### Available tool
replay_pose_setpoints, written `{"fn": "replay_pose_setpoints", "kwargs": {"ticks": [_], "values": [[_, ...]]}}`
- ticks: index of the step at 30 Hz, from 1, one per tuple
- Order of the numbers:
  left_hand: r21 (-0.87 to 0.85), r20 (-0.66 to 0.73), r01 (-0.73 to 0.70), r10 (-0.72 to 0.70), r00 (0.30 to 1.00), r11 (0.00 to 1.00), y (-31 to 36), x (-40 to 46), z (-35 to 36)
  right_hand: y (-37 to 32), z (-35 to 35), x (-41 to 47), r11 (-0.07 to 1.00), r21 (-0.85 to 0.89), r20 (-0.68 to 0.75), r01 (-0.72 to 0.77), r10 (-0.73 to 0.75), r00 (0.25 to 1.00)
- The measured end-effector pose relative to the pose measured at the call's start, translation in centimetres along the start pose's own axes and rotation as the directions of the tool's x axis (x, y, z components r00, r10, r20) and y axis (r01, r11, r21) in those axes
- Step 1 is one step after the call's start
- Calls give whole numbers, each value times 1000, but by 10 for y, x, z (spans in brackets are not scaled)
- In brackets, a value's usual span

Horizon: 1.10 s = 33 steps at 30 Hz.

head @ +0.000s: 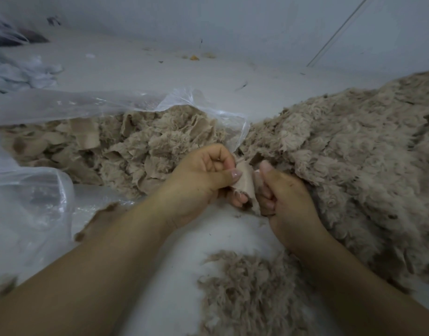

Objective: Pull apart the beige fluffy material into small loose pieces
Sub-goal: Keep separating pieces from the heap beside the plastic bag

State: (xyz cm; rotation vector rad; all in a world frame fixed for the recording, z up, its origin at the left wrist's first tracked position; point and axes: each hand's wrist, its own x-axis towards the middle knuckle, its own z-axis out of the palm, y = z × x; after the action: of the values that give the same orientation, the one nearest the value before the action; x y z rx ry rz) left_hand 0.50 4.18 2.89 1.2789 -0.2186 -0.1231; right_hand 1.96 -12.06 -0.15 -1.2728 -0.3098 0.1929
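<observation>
As a strip of beige fluffy material (pixel 245 184) stretches between them, the left hand (pixel 203 180) and right hand (pixel 285 197) each pinch one end, fingers curled tight, over the pale floor (pixel 184 251). A clear plastic bag (pixel 39 190) at the left already holds a heap of torn pieces (pixel 136 146), so much looks done. The large pile (pixel 354 154) at the right and a patch (pixel 252 292) near the arms appear yet to be torn.

Fluffy pile (pixel 354 166) cut off at right edge. Dark blurry thing (pixel 17 36) upper left, can't tell what. Bag (pixel 27 190) cut off left.
</observation>
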Motion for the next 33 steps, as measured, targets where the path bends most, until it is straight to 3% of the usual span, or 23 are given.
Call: {"fn": "replay_pose_setpoints", "kwargs": {"ticks": [3,8,12,18,29,33], "values": [[45,-52,-8,10,999,999,0,0,-4,2,0,-2,999,-31,22,8,-8,1000],[94,-52,129,-124,991,987,-2,0,-5,2,-3,-3,996,-89,42,-20,24,999],[185,-131,83,-59,990,979,-7,1,-1,3,-3,-2,985,-171,1,-21,21,1000],[84,-296,14,11,955,996,-7,2,2,3,-5,-1,980,-198,-33,-21,15,999],[132,-310,-2,43,950,991,-13,5,-2,2,-2,-1,992,-123,-41,-3,-2,999],[161,-360,-20,78,930,987,-6,5,-13,2,-3,1,997,71,-91,-23,30,995]]}}
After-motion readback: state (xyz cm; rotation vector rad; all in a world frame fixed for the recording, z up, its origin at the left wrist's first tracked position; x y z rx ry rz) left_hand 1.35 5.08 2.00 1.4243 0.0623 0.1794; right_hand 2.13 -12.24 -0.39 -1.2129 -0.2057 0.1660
